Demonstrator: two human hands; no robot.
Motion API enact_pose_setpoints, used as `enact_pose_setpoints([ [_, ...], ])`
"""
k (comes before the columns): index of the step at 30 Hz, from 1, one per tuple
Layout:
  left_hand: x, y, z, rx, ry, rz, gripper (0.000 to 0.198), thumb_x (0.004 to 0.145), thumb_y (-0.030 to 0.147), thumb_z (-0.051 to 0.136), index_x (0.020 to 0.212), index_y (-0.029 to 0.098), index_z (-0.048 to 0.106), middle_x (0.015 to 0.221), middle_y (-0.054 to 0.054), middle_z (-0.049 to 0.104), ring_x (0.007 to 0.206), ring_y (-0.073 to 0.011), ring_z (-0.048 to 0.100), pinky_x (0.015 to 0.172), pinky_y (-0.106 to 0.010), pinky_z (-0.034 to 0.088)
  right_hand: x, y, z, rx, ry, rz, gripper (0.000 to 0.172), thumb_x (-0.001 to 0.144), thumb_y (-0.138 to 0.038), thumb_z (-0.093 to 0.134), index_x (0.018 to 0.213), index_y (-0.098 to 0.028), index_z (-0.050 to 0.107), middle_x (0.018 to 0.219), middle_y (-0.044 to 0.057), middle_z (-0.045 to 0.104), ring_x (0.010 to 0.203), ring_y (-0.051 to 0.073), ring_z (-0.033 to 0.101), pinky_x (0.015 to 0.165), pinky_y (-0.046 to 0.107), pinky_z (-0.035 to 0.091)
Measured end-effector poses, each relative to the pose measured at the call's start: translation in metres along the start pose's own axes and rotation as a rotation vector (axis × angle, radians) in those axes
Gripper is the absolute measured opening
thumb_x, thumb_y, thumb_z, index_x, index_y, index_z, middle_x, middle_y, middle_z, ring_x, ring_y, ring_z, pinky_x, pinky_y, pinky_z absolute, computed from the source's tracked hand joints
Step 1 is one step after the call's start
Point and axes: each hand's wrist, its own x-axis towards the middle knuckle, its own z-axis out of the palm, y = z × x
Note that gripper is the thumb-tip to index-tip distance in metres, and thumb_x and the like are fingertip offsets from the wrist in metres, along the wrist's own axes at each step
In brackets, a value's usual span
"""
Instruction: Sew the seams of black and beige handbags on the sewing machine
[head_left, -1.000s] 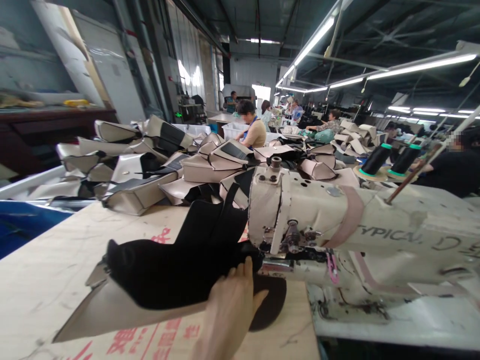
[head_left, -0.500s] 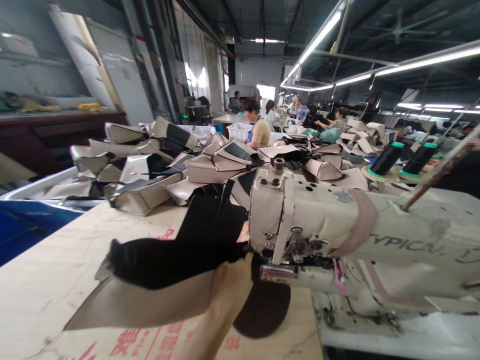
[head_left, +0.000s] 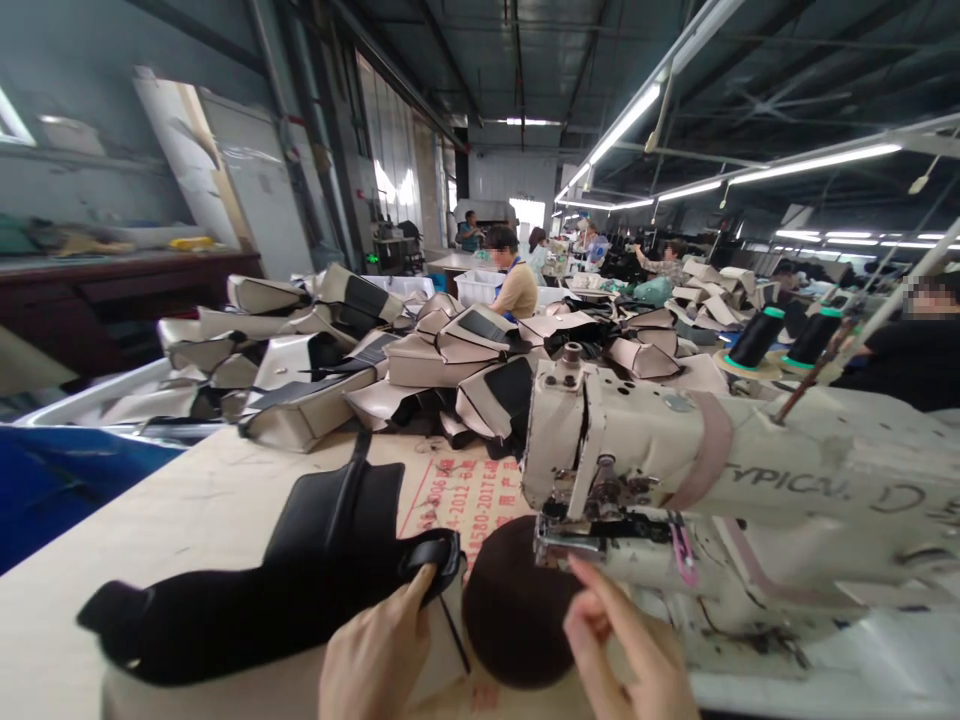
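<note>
Left hand (head_left: 379, 645) of mine, low in the middle of the frame, holds a floppy black and tan bag (head_left: 277, 590) by a black tab (head_left: 442, 547) at its right end; I can't see my thumb. The bag lies on the wooden table (head_left: 187, 530), in the lower left of the frame. My right hand (head_left: 634, 655), at the lower right, holds nothing that I can see. Its fingers are loose, and one tip is very near the metal plate (head_left: 566, 541) of the sewing machine (head_left: 622, 430). That spot worries me most: if the machine ran and my finger strayed in, it could get hurt. I think the tab could slip too, since I only have a small bit of it, and then the bag could sag or twist. The round brown piece (head_left: 517, 610) sits between my hands, so the bag could snag on it. The heap of bags (head_left: 424, 362) across the middle looks loose, so a bump might tumble one down.
</note>
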Motion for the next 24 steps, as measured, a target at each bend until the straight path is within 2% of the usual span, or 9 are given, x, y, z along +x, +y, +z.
enact_pose_setpoints([
  [3,-0.004,-0.001,0.000,-0.020,-0.015,0.016,0.050,0.078,0.010,0.034,0.122,0.022,0.054,0.098,-0.006,0.071,0.081,-0.0229,0.067,0.067,-0.033,0.047,0.016,-0.022,0.063,0.141,0.049,0.175,0.036,0.091,-0.030,0.040,0.122,-0.011,0.041,0.075,0.004,0.061,0.055,0.010,0.057,0.053,0.016,0.048],
  [6,-0.009,0.001,0.005,-0.025,-0.013,0.023,0.051,0.078,0.009,0.033,0.123,0.022,0.053,0.098,-0.006,0.070,0.079,-0.0215,0.067,0.067,-0.031,0.047,0.024,-0.024,0.089,0.175,0.201,0.287,0.028,0.093,-0.030,0.039,0.114,-0.011,0.042,0.070,0.003,0.059,0.060,0.011,0.059,0.055,0.017,0.046],
  [9,-0.007,0.009,0.007,-0.034,-0.012,0.039,0.050,0.079,0.010,0.034,0.123,0.022,0.053,0.095,-0.006,0.071,0.076,-0.0208,0.067,0.065,-0.030,0.046,0.022,-0.005,0.083,-0.014,0.081,0.091,0.021,0.094,-0.028,0.037,0.105,-0.014,0.048,0.067,0.002,0.059,0.056,0.012,0.058,0.051,0.019,0.041],
  [12,0.006,0.009,0.000,-0.051,-0.012,0.048,0.048,0.079,0.012,0.036,0.123,0.024,0.053,0.092,-0.007,0.071,0.077,-0.0214,0.067,0.065,-0.030,0.045,0.023,0.013,0.056,-0.215,-0.096,-0.143,0.019,0.092,-0.030,0.044,0.097,-0.016,0.055,0.064,0.001,0.059,0.054,0.013,0.057,0.051,0.022,0.039],
  [14,0.018,-0.003,-0.008,-0.037,-0.006,0.018,0.047,0.080,0.015,0.037,0.122,0.026,0.053,0.091,-0.008,0.071,0.078,-0.0239,0.067,0.065,-0.031,0.045,0.025,0.015,0.037,-0.231,-0.098,-0.205,0.019,0.089,-0.031,0.050,0.101,-0.018,0.056,0.067,0.001,0.060,0.059,0.013,0.057,0.056,0.023,0.042],
  [16,0.028,-0.024,-0.015,0.006,0.006,-0.048,0.045,0.081,0.018,0.036,0.122,0.027,0.054,0.093,-0.009,0.071,0.080,-0.0266,0.067,0.065,-0.033,0.045,0.021,0.008,0.027,-0.165,0.013,-0.230,0.021,0.088,-0.024,0.050,0.108,-0.017,0.054,0.077,0.003,0.062,0.067,0.014,0.059,0.063,0.024,0.045],
  [18,0.028,-0.045,-0.020,0.051,0.016,-0.070,0.045,0.082,0.018,0.034,0.122,0.026,0.054,0.096,-0.009,0.070,0.081,-0.0265,0.066,0.066,-0.034,0.045,0.011,-0.003,0.032,-0.078,0.069,-0.242,0.024,0.088,-0.016,0.046,0.111,-0.015,0.052,0.087,0.006,0.063,0.076,0.014,0.060,0.068,0.023,0.047],
  [20,0.020,-0.057,-0.023,0.078,0.027,-0.030,0.047,0.081,0.015,0.033,0.123,0.024,0.053,0.098,-0.008,0.070,0.081,-0.0242,0.066,0.067,-0.032,0.044,-0.001,-0.012,0.051,-0.066,-0.035,-0.257,0.029,0.089,-0.016,0.040,0.116,-0.015,0.051,0.102,0.010,0.061,0.085,0.015,0.061,0.070,0.023,0.050],
  [24,-0.002,-0.042,-0.046,0.069,0.109,0.042,0.050,0.078,0.011,0.036,0.123,0.025,0.053,0.102,-0.004,0.069,0.080,-0.0201,0.065,0.066,-0.029,0.043,-0.005,-0.012,0.088,-0.149,-0.284,-0.162,0.046,0.091,-0.026,0.037,0.134,-0.010,0.032,0.126,0.016,0.047,0.102,0.020,0.057,0.071,0.026,0.053],
])
